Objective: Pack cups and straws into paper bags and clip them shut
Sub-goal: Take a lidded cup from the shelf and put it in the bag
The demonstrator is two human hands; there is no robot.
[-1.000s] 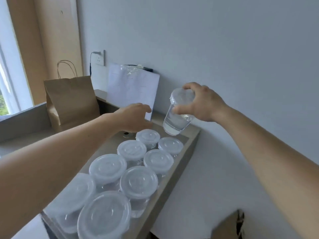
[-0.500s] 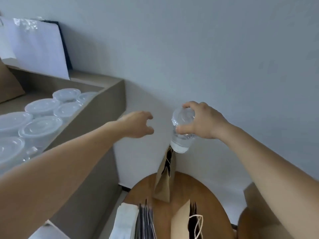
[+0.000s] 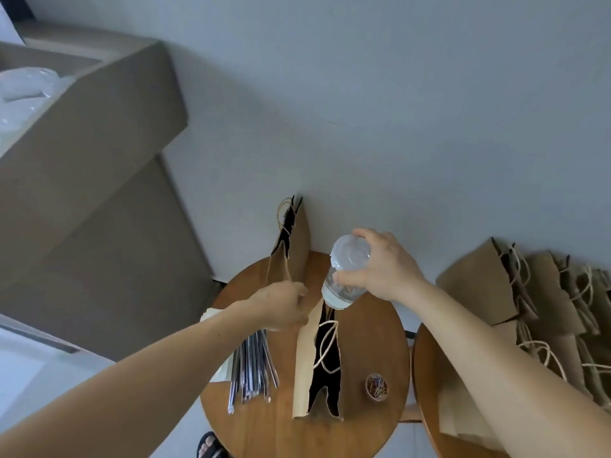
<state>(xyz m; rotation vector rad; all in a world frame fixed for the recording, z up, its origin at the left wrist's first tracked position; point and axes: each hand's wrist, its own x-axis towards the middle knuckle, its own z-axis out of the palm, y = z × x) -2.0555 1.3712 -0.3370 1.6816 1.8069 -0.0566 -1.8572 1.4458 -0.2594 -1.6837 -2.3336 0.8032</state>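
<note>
1. While the cup (image 3: 347, 272) hangs tilted just above the mouth of the near paper bag (image 3: 302, 368), my right hand (image 3: 386, 269) holds it from above. The grip is closed round the lid and upper wall, and clear liquid fills the cup's lower part.
2. My left hand (image 3: 281, 305) sits at the bag's far rim with fingers curled. I cannot tell whether its grip pinches the paper, as the contact is hidden.
3. The bag stands on the round wooden worktop (image 3: 370, 342). Its mouth is a narrow slit with a twine handle lying across the opening.
4. Risk, as I judge it: the cup's base may catch the rim or the handle because the mouth is so narrow. That could fold the wall inward or tip the bag.
5. Risk: if the lid seals loosely, the tilt could let liquid seep out and wet the paper.
6. The straws (image 3: 251, 365) lie to the bag's left and a small tub of paper clips (image 3: 377, 386) sits to its right. A second bag (image 3: 297, 246) stands behind, against the wall.
7. Writing: none readable. Lid, cup wall and bags show no label or brand.
</note>
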